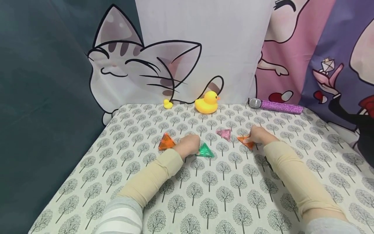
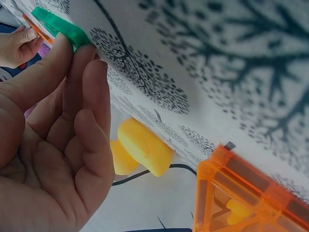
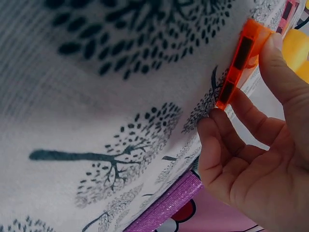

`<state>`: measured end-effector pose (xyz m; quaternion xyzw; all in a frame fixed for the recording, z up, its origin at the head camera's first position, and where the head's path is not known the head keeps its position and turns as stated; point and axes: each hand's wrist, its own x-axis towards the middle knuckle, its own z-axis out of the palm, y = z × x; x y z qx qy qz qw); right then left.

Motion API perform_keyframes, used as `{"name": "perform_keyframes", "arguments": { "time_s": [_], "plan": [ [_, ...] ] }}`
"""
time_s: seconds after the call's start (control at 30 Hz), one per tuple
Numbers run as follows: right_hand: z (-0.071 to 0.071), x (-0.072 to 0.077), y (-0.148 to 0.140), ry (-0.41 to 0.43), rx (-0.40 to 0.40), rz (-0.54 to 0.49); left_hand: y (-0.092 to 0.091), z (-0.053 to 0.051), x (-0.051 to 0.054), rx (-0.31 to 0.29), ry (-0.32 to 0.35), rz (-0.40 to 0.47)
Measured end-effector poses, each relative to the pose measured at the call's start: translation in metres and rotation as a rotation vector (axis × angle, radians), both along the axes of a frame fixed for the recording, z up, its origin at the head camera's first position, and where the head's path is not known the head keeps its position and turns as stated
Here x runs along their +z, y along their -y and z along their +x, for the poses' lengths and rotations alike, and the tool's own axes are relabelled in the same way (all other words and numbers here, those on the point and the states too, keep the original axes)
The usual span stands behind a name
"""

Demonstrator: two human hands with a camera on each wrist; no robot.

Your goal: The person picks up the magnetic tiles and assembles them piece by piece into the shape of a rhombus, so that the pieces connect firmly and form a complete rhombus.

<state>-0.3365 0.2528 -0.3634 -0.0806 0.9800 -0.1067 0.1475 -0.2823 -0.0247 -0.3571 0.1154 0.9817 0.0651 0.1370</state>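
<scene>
Between thumb and forefinger my left hand [image 1: 188, 145] pinches one corner of a green translucent triangular magnetic tile [image 1: 205, 151], low over the cloth. In the left wrist view the green tile [image 2: 60, 25] shows almost edge-on. To the right, my right hand [image 1: 259, 135] pinches an orange triangular magnetic tile [image 1: 246, 142]; dark magnets show along its edge in the right wrist view. A pink triangular tile [image 1: 224, 134] lies between and beyond the hands. Left of my left hand stands an orange pyramid [image 1: 167, 142] built of triangular tiles.
At the table's back edge sit a small yellow duck [image 1: 168, 104], a larger yellow duck [image 1: 206, 103] and a purple glittery microphone [image 1: 277, 106]. A tree-patterned cloth [image 1: 208, 208] covers the table. Behind it hangs a curtain [image 1: 204, 22] with cartoon figures.
</scene>
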Motion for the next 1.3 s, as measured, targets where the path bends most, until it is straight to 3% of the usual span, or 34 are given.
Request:
{"name": "perform_keyframes", "arguments": {
  "time_s": [0.4, 0.6, 0.93, 1.3],
  "plan": [
    [0.01, 0.004, 0.006, 0.021, -0.059, 0.017, -0.003, 0.001, 0.0, 0.007, -0.002, -0.018],
    [0.009, 0.005, 0.004, -0.012, -0.091, -0.048, -0.002, 0.002, 0.001, 0.002, 0.003, -0.013],
    [0.021, 0.015, -0.002, -0.118, -0.015, -0.215, -0.003, 0.002, 0.001, 0.012, -0.004, -0.02],
    [0.035, 0.023, 0.008, -0.159, 0.047, -0.278, -0.002, -0.001, 0.0, 0.018, -0.004, -0.038]
  ]
}}
